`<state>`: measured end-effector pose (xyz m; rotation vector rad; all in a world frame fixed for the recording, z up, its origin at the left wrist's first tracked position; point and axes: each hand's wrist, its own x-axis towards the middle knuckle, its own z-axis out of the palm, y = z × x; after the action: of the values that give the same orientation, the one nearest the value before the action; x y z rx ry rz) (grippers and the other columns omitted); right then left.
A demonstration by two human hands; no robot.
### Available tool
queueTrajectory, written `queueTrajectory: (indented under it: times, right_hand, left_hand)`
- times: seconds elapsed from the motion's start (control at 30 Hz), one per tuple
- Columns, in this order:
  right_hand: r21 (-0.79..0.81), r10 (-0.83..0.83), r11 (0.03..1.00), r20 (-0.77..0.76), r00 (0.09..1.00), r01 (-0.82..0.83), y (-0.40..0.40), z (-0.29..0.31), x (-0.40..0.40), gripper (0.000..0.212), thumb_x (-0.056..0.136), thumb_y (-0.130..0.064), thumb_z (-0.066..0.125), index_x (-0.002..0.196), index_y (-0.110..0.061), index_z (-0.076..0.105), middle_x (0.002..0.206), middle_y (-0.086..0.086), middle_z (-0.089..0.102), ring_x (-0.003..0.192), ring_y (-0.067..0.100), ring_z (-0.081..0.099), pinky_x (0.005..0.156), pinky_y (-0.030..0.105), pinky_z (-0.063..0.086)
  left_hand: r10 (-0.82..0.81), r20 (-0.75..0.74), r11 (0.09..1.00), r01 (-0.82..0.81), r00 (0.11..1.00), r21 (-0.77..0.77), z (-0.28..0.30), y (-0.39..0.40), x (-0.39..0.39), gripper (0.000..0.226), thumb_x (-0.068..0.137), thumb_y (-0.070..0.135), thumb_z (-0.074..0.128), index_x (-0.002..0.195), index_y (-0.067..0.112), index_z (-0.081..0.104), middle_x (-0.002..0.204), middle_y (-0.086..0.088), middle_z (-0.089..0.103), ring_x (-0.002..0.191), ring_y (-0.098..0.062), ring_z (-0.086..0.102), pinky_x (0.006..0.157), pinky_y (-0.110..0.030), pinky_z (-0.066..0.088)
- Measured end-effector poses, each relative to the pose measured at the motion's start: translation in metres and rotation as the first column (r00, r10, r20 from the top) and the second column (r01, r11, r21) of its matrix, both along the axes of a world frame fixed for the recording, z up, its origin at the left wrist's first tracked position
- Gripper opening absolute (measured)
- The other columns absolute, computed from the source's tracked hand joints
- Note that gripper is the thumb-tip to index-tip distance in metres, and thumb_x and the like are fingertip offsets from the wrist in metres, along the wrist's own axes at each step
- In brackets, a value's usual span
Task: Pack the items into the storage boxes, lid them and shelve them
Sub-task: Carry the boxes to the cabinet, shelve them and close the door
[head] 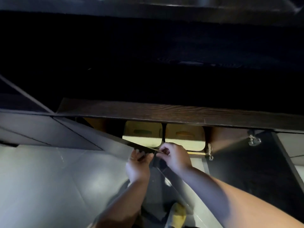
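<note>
Two lidded storage boxes (143, 134) sat shelved, rigid and light-looking, best gripped by their handle slots. Both hands, left hand (137, 163) and right hand (172, 155), pinched the cabinet door (115, 142) edge, fingers curled.

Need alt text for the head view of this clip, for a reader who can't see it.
Both hands meet at the edge of a dark cabinet door, the left hand under it and the right hand curled over it. Behind them, two pale storage boxes with handle slots sit side by side inside the cabinet, under a dark wooden top. Pale floor tiles lie below.
</note>
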<state>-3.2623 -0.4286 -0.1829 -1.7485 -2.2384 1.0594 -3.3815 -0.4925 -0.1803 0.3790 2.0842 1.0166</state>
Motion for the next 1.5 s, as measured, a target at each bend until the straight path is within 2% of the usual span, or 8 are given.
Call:
queueTrajectory:
  times: [0.27, 0.47, 0.57, 0.63, 0.73, 0.97, 1.27, 1.5]
  right_hand:
    - [0.021, -0.371, 0.925, -0.173, 0.913, 0.38, 0.021, -0.014, -0.022, 0.019, 0.085, -0.032, 0.07, 0.098, -0.018, 0.069, 0.098, 0.001, 0.069, 0.09, 0.017, 0.064, 0.078, 0.031, 0.052]
    - [0.02, -0.424, 0.898, -0.223, 0.878, 0.439, 0.012, -0.008, -0.026, 0.035, 0.09, -0.031, 0.064, 0.124, -0.022, 0.061, 0.119, -0.004, 0.065, 0.105, 0.01, 0.061, 0.086, 0.019, 0.046]
    - [0.077, -0.479, 0.86, -0.218, 0.85, 0.504, -0.008, -0.001, -0.018, 0.032, 0.089, -0.026, 0.066, 0.121, -0.025, 0.062, 0.117, -0.007, 0.064, 0.104, 0.008, 0.059, 0.085, 0.016, 0.044]
    - [0.144, -0.489, 0.84, -0.218, 0.844, 0.524, -0.024, -0.003, -0.002, 0.035, 0.083, -0.019, 0.073, 0.117, -0.022, 0.065, 0.115, -0.003, 0.066, 0.104, 0.016, 0.062, 0.087, 0.026, 0.051]
    - [0.159, -0.522, 0.831, -0.105, 0.846, 0.533, -0.046, -0.004, 0.033, 0.04, 0.083, -0.023, 0.072, 0.121, -0.028, 0.062, 0.125, -0.006, 0.062, 0.115, 0.017, 0.058, 0.096, 0.032, 0.049]
    - [0.262, -0.687, 0.704, 0.014, 0.727, 0.66, -0.101, 0.02, 0.151, 0.034, 0.089, -0.022, 0.063, 0.122, -0.026, 0.062, 0.127, -0.01, 0.059, 0.124, 0.014, 0.046, 0.101, 0.026, 0.034]
    - [0.328, -0.903, 0.429, 0.165, 0.396, 0.842, -0.18, 0.032, 0.307, 0.051, 0.089, -0.024, 0.062, 0.138, -0.02, 0.047, 0.145, -0.001, 0.044, 0.135, 0.021, 0.035, 0.11, 0.032, 0.026]
    - [0.138, -0.863, 0.455, 0.31, 0.398, 0.88, -0.193, 0.016, 0.352, 0.046, 0.097, -0.028, 0.047, 0.139, -0.011, 0.038, 0.136, 0.009, 0.049, 0.127, 0.028, 0.043, 0.108, 0.034, 0.03]
  left_hand:
    - [-0.236, -0.119, 0.965, 0.218, 0.964, -0.145, -0.006, 0.054, -0.024, 0.045, 0.065, 0.046, 0.08, 0.089, 0.009, 0.073, 0.097, -0.005, 0.073, 0.097, -0.022, 0.066, 0.07, -0.022, 0.04]
    - [-0.307, -0.129, 0.946, 0.288, 0.943, -0.149, -0.004, 0.065, -0.024, 0.058, 0.074, 0.044, 0.074, 0.111, 0.001, 0.064, 0.116, -0.012, 0.066, 0.111, -0.026, 0.06, 0.086, -0.028, 0.044]
    - [-0.381, 0.057, 0.92, 0.385, 0.923, -0.08, -0.006, 0.058, -0.019, 0.057, 0.081, 0.034, 0.07, 0.125, 0.003, 0.053, 0.125, -0.015, 0.06, 0.114, -0.029, 0.058, 0.091, -0.032, 0.043]
    - [-0.529, 0.187, 0.837, 0.545, 0.828, -0.045, -0.005, 0.048, -0.008, 0.05, 0.086, 0.031, 0.065, 0.127, 0.006, 0.051, 0.124, -0.013, 0.06, 0.11, -0.027, 0.059, 0.085, -0.031, 0.046]
    - [-0.802, -0.002, 0.598, 0.801, 0.598, -0.024, -0.001, 0.036, 0.02, 0.032, 0.091, 0.03, 0.058, 0.119, 0.015, 0.058, 0.118, -0.005, 0.064, 0.102, -0.017, 0.061, 0.074, -0.024, 0.043]
    - [-0.947, -0.213, 0.245, 0.969, 0.241, 0.007, 0.008, 0.022, 0.125, 0.039, 0.085, 0.025, 0.064, 0.123, 0.02, 0.058, 0.126, -0.001, 0.061, 0.115, -0.019, 0.055, 0.097, -0.033, 0.043]
    - [-0.973, -0.228, 0.014, 0.996, 0.033, 0.086, 0.015, -0.027, 0.277, 0.038, 0.085, 0.023, 0.064, 0.122, 0.025, 0.058, 0.126, 0.004, 0.057, 0.113, -0.015, 0.052, 0.094, -0.024, 0.036]
    - [-0.973, -0.223, -0.068, 0.998, -0.062, 0.019, 0.007, -0.057, 0.305, 0.039, 0.087, 0.029, 0.063, 0.125, 0.028, 0.054, 0.127, 0.003, 0.056, 0.113, -0.014, 0.053, 0.092, -0.026, 0.041]
